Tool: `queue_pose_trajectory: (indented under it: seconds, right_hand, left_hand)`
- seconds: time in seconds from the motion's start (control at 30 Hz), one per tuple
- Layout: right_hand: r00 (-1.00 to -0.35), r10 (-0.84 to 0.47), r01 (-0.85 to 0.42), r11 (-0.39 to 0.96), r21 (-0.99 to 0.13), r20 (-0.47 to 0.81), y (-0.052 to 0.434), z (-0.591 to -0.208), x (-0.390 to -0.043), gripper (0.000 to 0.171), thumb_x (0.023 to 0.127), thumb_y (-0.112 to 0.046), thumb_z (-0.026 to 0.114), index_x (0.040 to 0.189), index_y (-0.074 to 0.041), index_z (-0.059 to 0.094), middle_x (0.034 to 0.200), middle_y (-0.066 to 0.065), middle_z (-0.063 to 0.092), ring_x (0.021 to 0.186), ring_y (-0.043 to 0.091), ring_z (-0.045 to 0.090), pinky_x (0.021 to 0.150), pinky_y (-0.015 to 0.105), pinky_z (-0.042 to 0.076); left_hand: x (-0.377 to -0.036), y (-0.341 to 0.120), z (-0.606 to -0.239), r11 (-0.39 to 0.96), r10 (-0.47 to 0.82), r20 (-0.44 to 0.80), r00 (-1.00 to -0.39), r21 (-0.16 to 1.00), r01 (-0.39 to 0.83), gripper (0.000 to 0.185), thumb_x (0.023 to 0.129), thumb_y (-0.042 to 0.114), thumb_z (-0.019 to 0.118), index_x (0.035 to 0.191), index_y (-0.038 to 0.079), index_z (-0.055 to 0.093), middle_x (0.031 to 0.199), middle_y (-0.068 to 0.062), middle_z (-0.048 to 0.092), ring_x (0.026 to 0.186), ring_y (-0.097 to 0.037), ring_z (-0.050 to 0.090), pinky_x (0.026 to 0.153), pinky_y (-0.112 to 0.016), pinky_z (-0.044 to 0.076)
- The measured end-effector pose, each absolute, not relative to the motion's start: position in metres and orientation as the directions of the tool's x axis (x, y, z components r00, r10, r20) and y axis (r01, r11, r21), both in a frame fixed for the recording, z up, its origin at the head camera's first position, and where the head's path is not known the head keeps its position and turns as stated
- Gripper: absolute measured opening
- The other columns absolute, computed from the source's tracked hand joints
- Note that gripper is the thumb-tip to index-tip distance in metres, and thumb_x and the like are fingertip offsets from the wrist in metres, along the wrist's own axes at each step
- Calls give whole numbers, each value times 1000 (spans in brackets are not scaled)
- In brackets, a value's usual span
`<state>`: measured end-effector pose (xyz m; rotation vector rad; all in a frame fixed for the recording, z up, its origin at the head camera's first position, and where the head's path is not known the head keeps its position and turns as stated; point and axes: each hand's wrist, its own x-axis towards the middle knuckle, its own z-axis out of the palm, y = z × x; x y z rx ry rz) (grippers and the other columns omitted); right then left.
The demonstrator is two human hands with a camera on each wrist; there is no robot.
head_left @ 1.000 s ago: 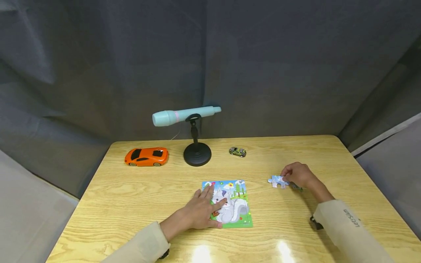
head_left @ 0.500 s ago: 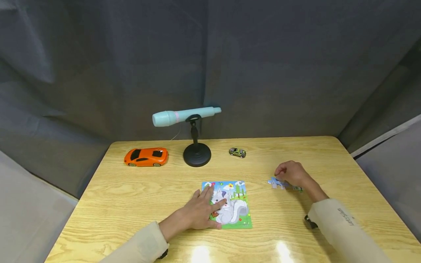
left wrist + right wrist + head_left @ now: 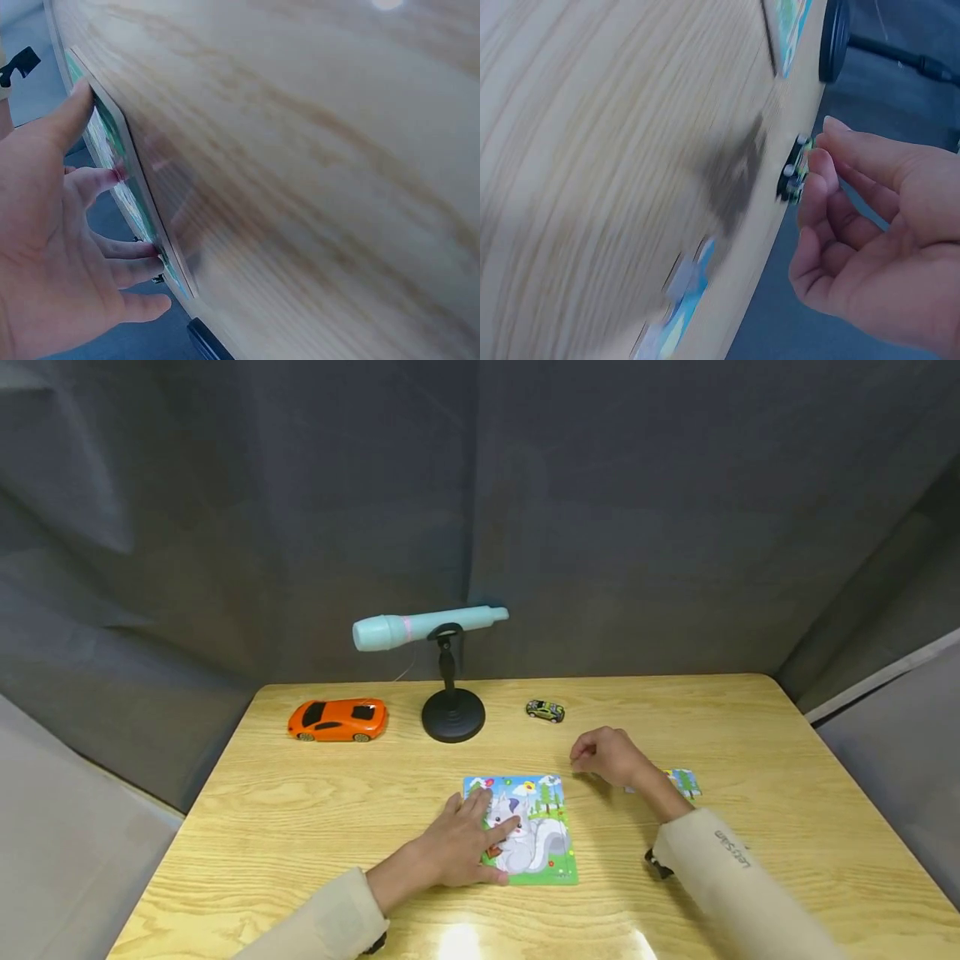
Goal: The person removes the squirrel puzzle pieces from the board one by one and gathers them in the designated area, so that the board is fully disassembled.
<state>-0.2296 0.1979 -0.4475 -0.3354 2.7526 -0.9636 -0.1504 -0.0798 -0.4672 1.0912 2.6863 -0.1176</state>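
Observation:
A colourful squirrel puzzle board lies on the wooden table near its front middle. My left hand rests flat on the board's left half with straight fingers; in the left wrist view the left hand presses the board's edge. My right hand hovers just right of the board's top corner, fingers curled, thumb near the forefinger. The right wrist view shows the right hand with nothing visible in it. Loose puzzle pieces lie on the table behind its wrist, also in the right wrist view.
A small green toy car sits beyond the right hand. An orange toy car stands at the back left. A teal microphone rests on a black stand at the back middle. Dark curtains surround the table.
My right hand left the blue piece by the other loose piece and moved left toward the board. The left hand stayed on the board.

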Motion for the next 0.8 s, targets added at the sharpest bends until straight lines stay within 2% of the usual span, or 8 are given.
queue_pose_trajectory:
  seconds: [0.2, 0.37, 0.8]
  right_hand:
    - [-931, -336, -162, 727, -667, -141, 172, -449, -227, 12, 86, -8, 68, 97, -3, 68, 82, 4, 65, 68, 14, 56, 62, 26, 47]
    - [-912, -385, -188, 702, -687, -144, 147, -447, -221, 17, 85, -9, 69, 101, -2, 67, 83, 4, 65, 70, 11, 55, 64, 26, 47]
    - [-921, -347, -148, 733, -664, -178, 101, -458, -213, 19, 78, -9, 76, 94, -2, 68, 74, 0, 62, 64, 9, 54, 58, 21, 45]
  left_hand:
    - [-148, -79, -469, 720, 673, -236, -700, -7, 694, 78, 85, 71, 43, 150, 31, 26, 155, -21, 23, 145, -34, 22, 112, -55, 27]
    - [-148, -80, -470, 715, 677, -217, -703, -29, 698, 78, 85, 72, 42, 149, 29, 29, 156, -21, 21, 144, -33, 23, 111, -54, 29]
    - [-147, -92, -472, 738, 664, -218, -716, 32, 674, 74, 88, 68, 41, 150, 30, 27, 157, -24, 11, 146, -36, 15, 112, -56, 25]
